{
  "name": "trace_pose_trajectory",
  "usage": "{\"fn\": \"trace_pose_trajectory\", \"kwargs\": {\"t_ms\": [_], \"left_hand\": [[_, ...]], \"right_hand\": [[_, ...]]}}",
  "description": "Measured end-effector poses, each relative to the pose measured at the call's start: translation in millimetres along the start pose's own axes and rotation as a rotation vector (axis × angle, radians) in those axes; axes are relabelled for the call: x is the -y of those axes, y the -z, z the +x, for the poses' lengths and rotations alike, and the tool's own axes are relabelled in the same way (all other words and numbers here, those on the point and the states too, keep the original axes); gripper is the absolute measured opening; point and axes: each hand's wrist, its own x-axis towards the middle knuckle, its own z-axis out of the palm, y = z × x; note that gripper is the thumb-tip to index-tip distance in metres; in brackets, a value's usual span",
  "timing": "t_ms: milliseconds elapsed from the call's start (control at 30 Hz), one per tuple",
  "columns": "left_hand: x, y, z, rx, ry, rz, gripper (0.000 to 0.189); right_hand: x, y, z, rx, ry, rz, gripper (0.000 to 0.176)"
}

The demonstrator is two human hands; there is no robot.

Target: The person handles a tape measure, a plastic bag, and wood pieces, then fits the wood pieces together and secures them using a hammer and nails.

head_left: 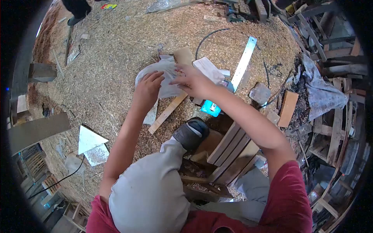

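A crumpled, whitish plastic bag [168,73] with some red print lies between my two hands, above the shavings. My left hand [148,88] is at the bag's left side, its fingers curled onto the plastic. From the right, my right hand [196,82] reaches in with thumb and fingers pinched at the bag's printed side. Whatever may be inside the bag cannot be made out. Just below my right hand sits a teal tape measure [211,108]. A long steel ruler [244,64] slants away behind my right forearm. Under the bag's lower edge runs a narrow wooden strip [167,114].
Wood shavings [105,58] cover the ground. By my shoe [191,134] stand stacked wooden slats [229,145]. A wood block [288,108], a grey block [260,93] and a black cable [208,35] lie around. A person's foot [74,20] shows at the top left.
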Motion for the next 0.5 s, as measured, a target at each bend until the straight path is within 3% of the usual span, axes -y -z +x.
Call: {"fn": "trace_pose_trajectory", "kwargs": {"t_ms": [100,200,300,433,467,500], "left_hand": [[12,-8,-2,-0.033,0.006,0.129,0.039],[28,-22,-11,0.142,0.060,0.301,0.034],[34,-39,-15,0.207,0.113,0.333,0.033],[15,-37,-4,0.205,0.238,0.319,0.037],[22,-48,-7,0.053,0.171,0.209,0.036],[28,-55,-7,0.047,0.101,0.221,0.037]], "right_hand": [[-4,-43,20,0.016,-0.096,-0.101,0.026],[-5,-52,34,0.135,-0.412,-0.365,0.022],[-25,-54,39,0.122,-0.564,-0.460,0.019],[-41,-66,30,0.132,-0.445,-0.467,0.023],[-45,-73,28,0.130,-0.423,-0.464,0.024],[-46,-77,28,0.129,-0.401,-0.460,0.025]]}}
